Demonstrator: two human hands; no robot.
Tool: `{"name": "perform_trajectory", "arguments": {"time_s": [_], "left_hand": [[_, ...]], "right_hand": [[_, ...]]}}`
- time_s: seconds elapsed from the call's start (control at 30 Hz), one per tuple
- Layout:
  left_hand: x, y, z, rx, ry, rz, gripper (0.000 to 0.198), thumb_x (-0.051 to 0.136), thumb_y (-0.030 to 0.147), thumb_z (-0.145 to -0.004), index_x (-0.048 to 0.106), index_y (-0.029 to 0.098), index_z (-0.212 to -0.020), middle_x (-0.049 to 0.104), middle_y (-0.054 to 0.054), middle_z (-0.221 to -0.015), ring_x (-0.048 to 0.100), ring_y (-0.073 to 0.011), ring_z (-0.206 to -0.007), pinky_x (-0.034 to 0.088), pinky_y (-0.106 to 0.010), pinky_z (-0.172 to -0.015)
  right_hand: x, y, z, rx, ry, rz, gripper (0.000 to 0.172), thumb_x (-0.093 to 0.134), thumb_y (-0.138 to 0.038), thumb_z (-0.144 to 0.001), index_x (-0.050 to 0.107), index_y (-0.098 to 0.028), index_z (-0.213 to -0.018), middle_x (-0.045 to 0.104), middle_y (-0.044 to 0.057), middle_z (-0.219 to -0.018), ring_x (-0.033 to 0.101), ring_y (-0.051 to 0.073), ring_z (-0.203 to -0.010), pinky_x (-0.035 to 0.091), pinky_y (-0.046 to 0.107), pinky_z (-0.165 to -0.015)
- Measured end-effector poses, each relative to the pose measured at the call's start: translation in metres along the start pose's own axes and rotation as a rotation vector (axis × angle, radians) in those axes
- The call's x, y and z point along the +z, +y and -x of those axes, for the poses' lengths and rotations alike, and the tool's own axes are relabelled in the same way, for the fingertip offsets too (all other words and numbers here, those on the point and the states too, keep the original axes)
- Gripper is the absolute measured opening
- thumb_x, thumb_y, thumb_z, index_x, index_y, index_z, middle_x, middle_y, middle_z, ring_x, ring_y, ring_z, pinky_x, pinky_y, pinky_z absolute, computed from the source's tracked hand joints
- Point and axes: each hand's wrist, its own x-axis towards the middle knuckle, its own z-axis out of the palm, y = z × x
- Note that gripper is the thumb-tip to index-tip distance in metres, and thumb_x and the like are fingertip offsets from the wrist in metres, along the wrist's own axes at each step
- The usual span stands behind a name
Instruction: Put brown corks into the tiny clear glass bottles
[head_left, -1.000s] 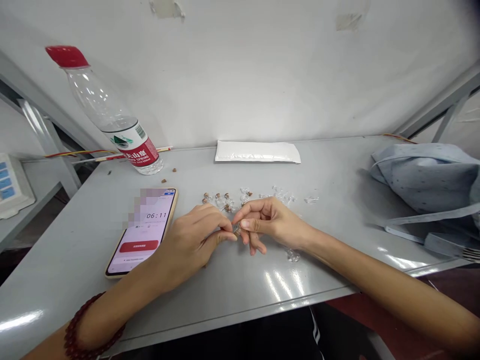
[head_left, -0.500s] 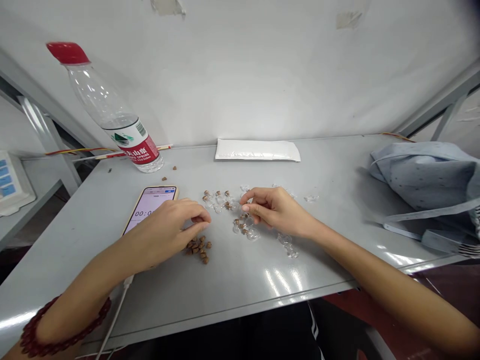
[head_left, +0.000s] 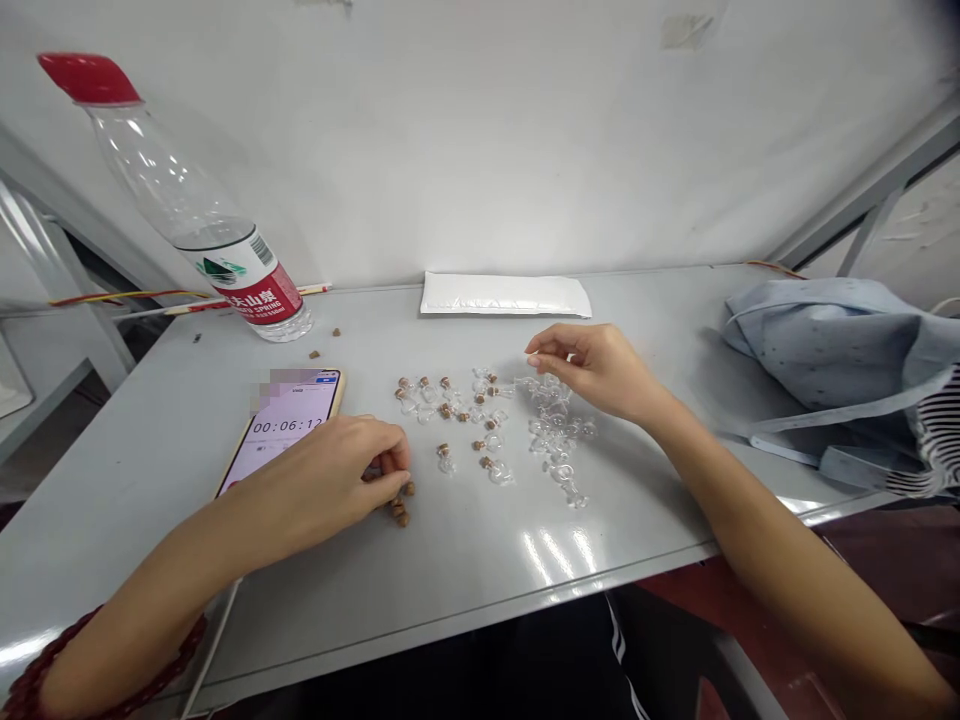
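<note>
My left hand (head_left: 352,462) is low over a small pile of brown cork stoppers (head_left: 400,510), thumb and forefinger pinched together at its edge. Whatever lies between those fingertips is hidden. My right hand (head_left: 600,368) hovers at the far side of a cluster of tiny clear bottles (head_left: 559,435), its thumb and forefinger closed. Anything in that pinch is too small to make out. Between the hands lie several small bottles with corks in their necks, one of them a corked bottle (head_left: 496,470) nearest the front.
A phone (head_left: 292,420) showing a timer lies partly under my left forearm. Behind it stands a red-capped water bottle (head_left: 232,270). Two loose brown bits lie near the bottle. A white packet (head_left: 506,295) rests by the wall, and a pale blue cloth bag (head_left: 832,350) lies at right.
My right hand has moved right and away from the corked bottles to the clear ones. My left hand has dropped nearer the corks. The whole view has shifted slightly.
</note>
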Motion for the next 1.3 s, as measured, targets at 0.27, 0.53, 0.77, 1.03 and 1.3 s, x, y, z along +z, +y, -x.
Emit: {"name": "perform_trajectory", "arguments": {"time_s": [0.27, 0.53, 0.77, 1.03, 1.3], "left_hand": [[0.003, 0.003, -0.004, 0.008, 0.064, -0.085, 0.016, 0.056, 0.031, -0.086, 0.068, 0.025, -0.076, 0.074, 0.0, -0.073, 0.064, -0.0189, -0.067, 0.046, -0.03, -0.06], [0.002, 0.012, -0.006, 0.029, 0.109, -0.099, 0.023, 0.052, 0.037, -0.089, 0.067, 0.024, -0.077, 0.073, -0.003, -0.082, 0.066, -0.0219, -0.076, 0.048, -0.034, -0.068], [0.005, 0.006, -0.004, -0.032, 0.028, -0.076, 0.022, 0.052, 0.04, -0.09, 0.065, 0.025, -0.081, 0.074, -0.001, -0.082, 0.068, -0.0222, -0.081, 0.049, -0.035, -0.071], [0.006, 0.014, -0.005, -0.051, 0.046, -0.15, 0.019, 0.051, 0.035, -0.087, 0.061, 0.023, -0.075, 0.073, -0.001, -0.079, 0.067, -0.0217, -0.078, 0.049, -0.035, -0.071], [0.007, 0.024, 0.0, -0.075, 0.083, -0.101, 0.016, 0.053, 0.035, -0.087, 0.058, 0.023, -0.077, 0.073, 0.001, -0.073, 0.063, -0.0167, -0.06, 0.045, -0.029, -0.056]], "right_hand": [[-0.01, 0.017, -0.005, -0.071, -0.1, 0.232, 0.012, 0.065, -0.028, -0.087, 0.072, -0.018, -0.088, 0.07, 0.006, -0.093, 0.059, 0.017, -0.077, 0.046, 0.033, -0.07], [0.0, 0.014, -0.003, -0.136, -0.241, 0.278, 0.03, 0.061, -0.032, -0.091, 0.071, -0.015, -0.114, 0.068, 0.01, -0.101, 0.061, 0.021, -0.088, 0.047, 0.035, -0.075], [0.007, 0.016, -0.003, -0.142, -0.258, 0.31, 0.024, 0.052, -0.024, -0.095, 0.073, -0.015, -0.101, 0.067, 0.011, -0.1, 0.061, 0.021, -0.088, 0.048, 0.036, -0.079], [0.003, 0.015, -0.004, -0.072, -0.22, 0.223, 0.016, 0.058, -0.027, -0.089, 0.069, -0.016, -0.088, 0.069, 0.007, -0.087, 0.058, 0.018, -0.078, 0.045, 0.033, -0.071], [0.003, -0.003, 0.004, -0.054, -0.124, -0.091, 0.025, 0.06, -0.041, -0.091, 0.07, -0.018, -0.089, 0.07, 0.005, -0.088, 0.057, 0.015, -0.075, 0.046, 0.033, -0.07]]}}
